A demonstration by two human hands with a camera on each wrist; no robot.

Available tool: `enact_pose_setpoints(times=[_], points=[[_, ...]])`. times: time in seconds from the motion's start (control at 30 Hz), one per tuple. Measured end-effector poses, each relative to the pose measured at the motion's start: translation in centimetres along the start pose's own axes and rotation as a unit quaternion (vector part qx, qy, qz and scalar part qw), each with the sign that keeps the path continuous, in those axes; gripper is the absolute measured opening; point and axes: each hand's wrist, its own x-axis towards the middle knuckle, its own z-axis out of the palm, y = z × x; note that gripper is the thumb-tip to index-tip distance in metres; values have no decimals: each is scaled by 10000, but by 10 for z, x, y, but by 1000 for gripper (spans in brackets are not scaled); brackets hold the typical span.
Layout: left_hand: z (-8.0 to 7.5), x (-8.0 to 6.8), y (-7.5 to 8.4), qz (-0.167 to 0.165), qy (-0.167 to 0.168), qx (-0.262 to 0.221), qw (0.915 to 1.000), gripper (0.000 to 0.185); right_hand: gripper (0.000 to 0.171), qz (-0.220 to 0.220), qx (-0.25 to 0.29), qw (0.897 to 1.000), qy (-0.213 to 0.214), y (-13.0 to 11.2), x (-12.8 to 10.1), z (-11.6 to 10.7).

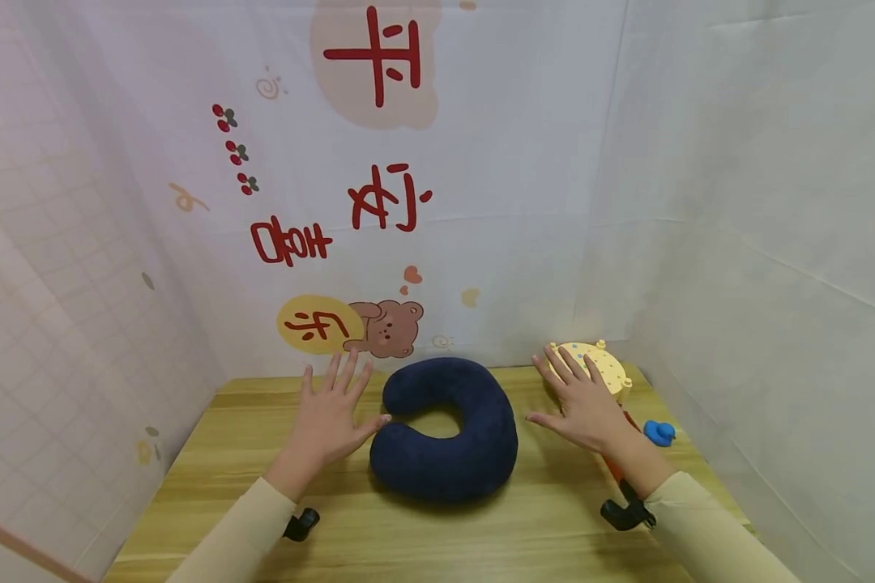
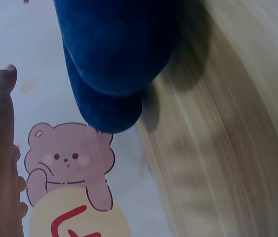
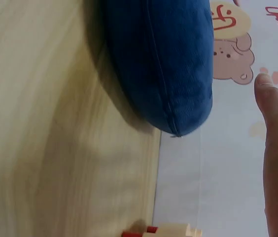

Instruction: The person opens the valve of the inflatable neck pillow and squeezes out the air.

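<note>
Pillow on counter between left hand and right hand, both hands' fingers spread, released.

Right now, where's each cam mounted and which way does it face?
Head: worn on the head, facing forward and down at the navy neck pillow; left hand, right hand and sleeves show.
Left wrist: on that wrist, facing the pillow's ends; left hand partly shows at left edge.
Right wrist: on that wrist, facing the pillow's curved side; right hand partly shows at right edge.
Shared: both wrist views show pillow, table and printed bear.
</note>
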Motion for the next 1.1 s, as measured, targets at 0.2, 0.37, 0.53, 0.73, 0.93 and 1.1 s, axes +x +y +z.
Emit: enact_pose_setpoints(times=[0.2, 0.37, 0.53, 0.73, 0.93, 1.1], points=[[1, -5, 12, 78, -49, -92, 9999, 103, 106, -33, 66, 10000, 57, -11, -4, 7], [4, -8, 22, 270, -166, -150, 9994, 102, 105, -202, 149, 9996, 119, -17, -6, 12], [5, -13, 30, 692, -346, -302, 9965, 99, 107, -438, 250, 9986, 155, -25, -6, 16], [6, -17, 42, 1249, -653, -852, 9863, 98, 109, -708, 353, 9969, 54, -39, -7, 16], [14, -15, 56, 1930, -660, -1457, 9681, 96, 109, -1010, 484, 9937, -103, -55, -7, 14], [21, -15, 69, 2063, -746, -1487, 9642, 97, 108, -1249, 452, 9911, -106, -69, -8, 15]])
